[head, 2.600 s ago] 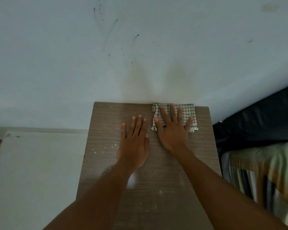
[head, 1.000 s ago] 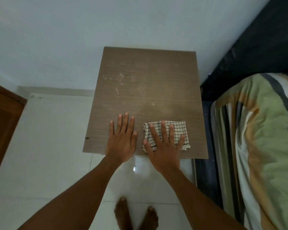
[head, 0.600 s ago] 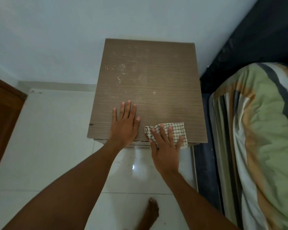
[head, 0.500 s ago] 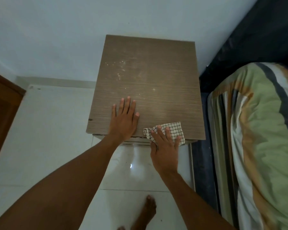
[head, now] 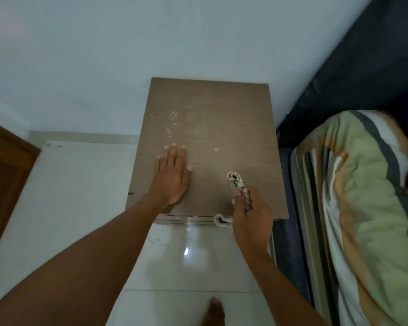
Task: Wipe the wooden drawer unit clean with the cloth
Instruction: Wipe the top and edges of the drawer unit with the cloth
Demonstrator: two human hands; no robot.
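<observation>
The right hand grips the bunched checked cloth above the front right of the wooden drawer unit; the left hand lies open, flat on top. Soft and light, the cloth probably wipes best folded under a flat palm.

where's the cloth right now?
Head view: the cloth is bunched in the right hand above the drawer unit's front right edge, right of the flat left hand.
</observation>
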